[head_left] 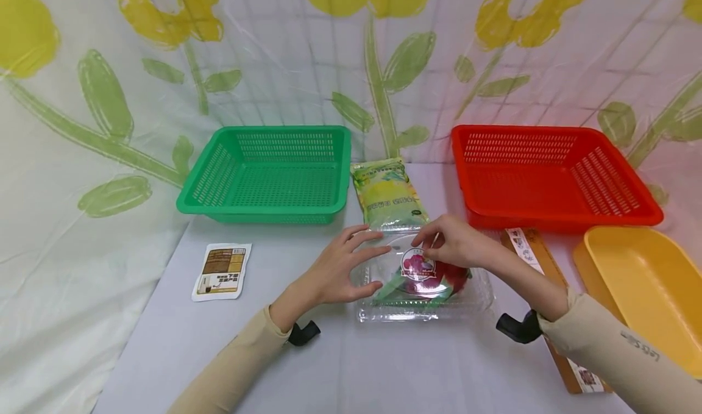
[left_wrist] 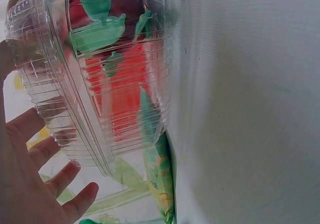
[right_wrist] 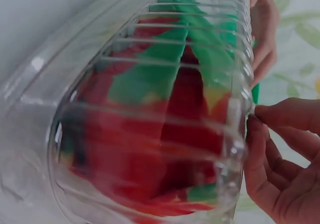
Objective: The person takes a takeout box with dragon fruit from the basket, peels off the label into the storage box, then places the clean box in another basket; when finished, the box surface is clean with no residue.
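Note:
A clear plastic clamshell box [head_left: 378,310] stands closed on the white table, with ribbed walls. Inside lies a red fruit with green leaf-like scales [right_wrist: 135,149], like a dragon fruit. On top of the lid is a round sticker [head_left: 418,264]. My right hand [head_left: 452,241] is over the lid, thumb and forefinger pinching at the sticker's upper edge; in the right wrist view the fingertips [right_wrist: 254,115] meet right at the lid. My left hand [head_left: 334,274] has its fingers spread at the box's left side, fingertips over the lid's edge.
Behind the box lies a yellow-green packet [head_left: 386,191], between a green basket [head_left: 263,210] and a red basket [head_left: 565,219]. A yellow tub [head_left: 598,280] and a long brown box [head_left: 567,365] are at right, a white-and-brown packet [head_left: 222,272] at left.

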Tool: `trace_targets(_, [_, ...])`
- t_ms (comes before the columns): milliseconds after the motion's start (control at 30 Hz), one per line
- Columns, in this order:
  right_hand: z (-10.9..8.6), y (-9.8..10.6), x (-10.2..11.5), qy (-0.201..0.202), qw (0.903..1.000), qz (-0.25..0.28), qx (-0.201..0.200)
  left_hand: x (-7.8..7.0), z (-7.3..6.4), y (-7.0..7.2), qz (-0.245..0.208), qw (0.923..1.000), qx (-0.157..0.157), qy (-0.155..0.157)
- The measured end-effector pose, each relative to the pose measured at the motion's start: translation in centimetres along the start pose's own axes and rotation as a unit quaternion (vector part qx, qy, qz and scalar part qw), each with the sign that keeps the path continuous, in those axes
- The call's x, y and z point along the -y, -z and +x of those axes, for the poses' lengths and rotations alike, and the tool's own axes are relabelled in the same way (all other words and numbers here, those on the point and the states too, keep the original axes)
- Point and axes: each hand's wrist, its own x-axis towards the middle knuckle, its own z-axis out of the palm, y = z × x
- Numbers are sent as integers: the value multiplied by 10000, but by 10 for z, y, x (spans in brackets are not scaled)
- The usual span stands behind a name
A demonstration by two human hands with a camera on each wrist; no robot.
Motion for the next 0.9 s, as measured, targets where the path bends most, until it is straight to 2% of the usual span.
trace_targets(233, [-3,-2,3,150,9997,40,-201,0,-1,-1,-46,9999,43,86])
trace_targets(600, [-6,-2,2,240,9986,254,-399,-1,0,-1,-32,10000,21,49])
trace_targets(900, [-10,7,4,-78,9968,459,-649,0,0,1,-12,9999,78,81])
